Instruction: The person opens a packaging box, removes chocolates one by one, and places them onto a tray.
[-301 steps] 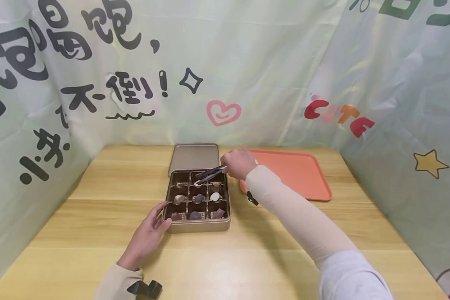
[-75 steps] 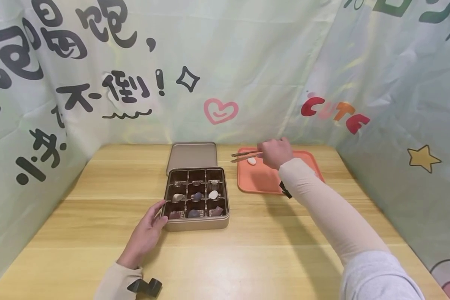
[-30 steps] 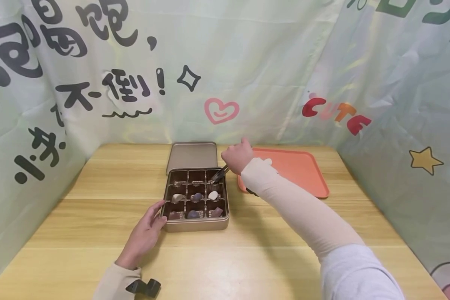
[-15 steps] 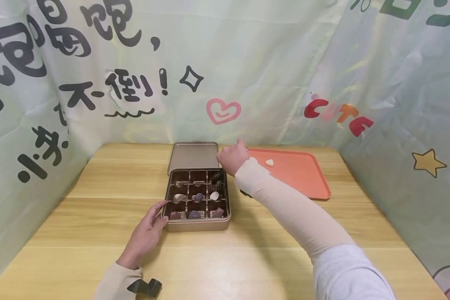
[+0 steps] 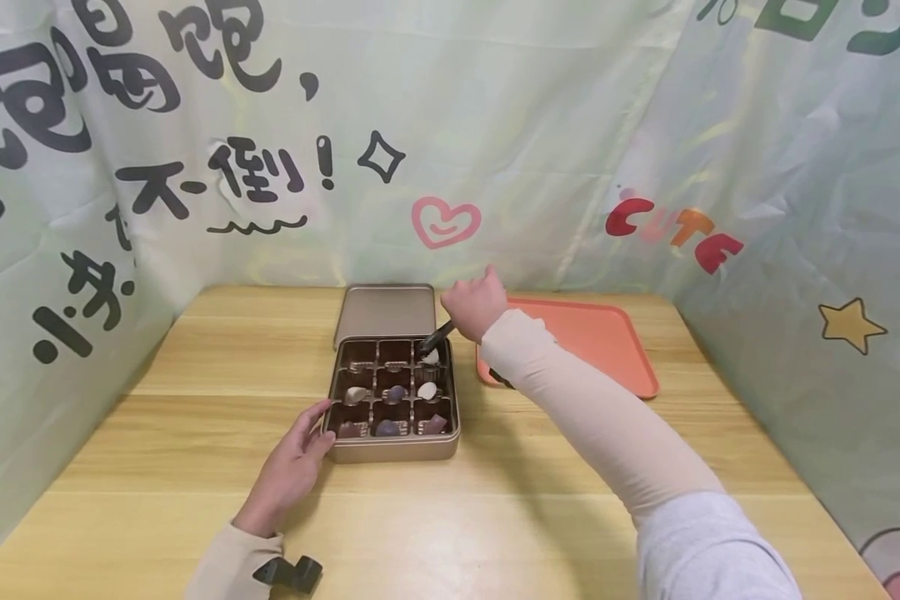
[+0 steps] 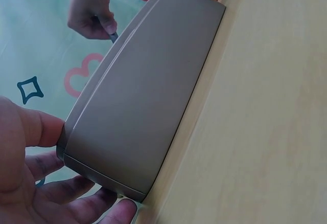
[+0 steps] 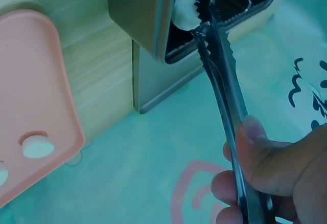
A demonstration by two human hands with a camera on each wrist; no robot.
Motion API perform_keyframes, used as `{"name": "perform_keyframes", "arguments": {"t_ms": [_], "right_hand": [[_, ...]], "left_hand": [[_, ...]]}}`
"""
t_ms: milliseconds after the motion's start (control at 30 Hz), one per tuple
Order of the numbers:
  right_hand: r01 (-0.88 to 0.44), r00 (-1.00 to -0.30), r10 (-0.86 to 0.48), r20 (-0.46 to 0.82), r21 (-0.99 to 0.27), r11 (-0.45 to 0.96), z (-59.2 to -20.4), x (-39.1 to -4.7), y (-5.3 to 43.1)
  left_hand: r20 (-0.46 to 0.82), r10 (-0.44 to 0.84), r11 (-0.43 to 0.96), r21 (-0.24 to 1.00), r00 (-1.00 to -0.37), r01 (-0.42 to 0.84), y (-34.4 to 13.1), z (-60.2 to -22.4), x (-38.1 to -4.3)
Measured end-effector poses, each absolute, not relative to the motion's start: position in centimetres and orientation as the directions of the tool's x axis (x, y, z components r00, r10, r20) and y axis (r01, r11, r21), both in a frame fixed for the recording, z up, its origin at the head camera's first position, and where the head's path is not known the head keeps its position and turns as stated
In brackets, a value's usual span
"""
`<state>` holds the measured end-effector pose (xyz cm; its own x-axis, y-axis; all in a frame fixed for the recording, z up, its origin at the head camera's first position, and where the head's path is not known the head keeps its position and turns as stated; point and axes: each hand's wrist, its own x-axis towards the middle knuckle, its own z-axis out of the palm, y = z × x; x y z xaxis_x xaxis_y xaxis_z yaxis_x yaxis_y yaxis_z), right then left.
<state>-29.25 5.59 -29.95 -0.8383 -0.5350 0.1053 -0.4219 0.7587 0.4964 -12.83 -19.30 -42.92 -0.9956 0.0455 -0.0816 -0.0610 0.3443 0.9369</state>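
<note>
A brown tin box (image 5: 393, 450) with nine compartments stands on the table. My left hand (image 5: 292, 458) holds its front left corner; in the left wrist view the thumb lies at the rim and the fingers bend round the corner. Metal tongs (image 5: 438, 335) are gripped in my right hand (image 5: 476, 307), thumb and fingers squeezing the arms together. Their toothed tips reach into the back right compartment, right at the edge of a white rounded piece (image 7: 185, 12). Small pale, purple and reddish pieces fill the middle and front rows.
Behind the box lies its lid (image 5: 386, 312). An orange tray (image 5: 592, 333) sits at the back right, partly hidden by the right arm. In the right wrist view a white piece (image 7: 38, 146) and part of another lie on it. A printed curtain surrounds the table.
The right hand moved the tongs from over the tray left to the back right compartment. After dipping lower, the tongs have risen slightly, and a white piece shows there. The left hand stayed still.
</note>
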Motion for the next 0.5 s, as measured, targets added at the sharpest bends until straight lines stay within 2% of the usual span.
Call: {"name": "perform_keyframes", "arguments": {"t_ms": [500], "right_hand": [[-0.406,-0.853,-0.508,0.124,0.454,0.793,-27.9,-29.4,7.6]], "left_hand": [[-0.08,0.049,0.357,0.932,-0.996,-0.058,-19.2,-42.8,-12.7]]}}
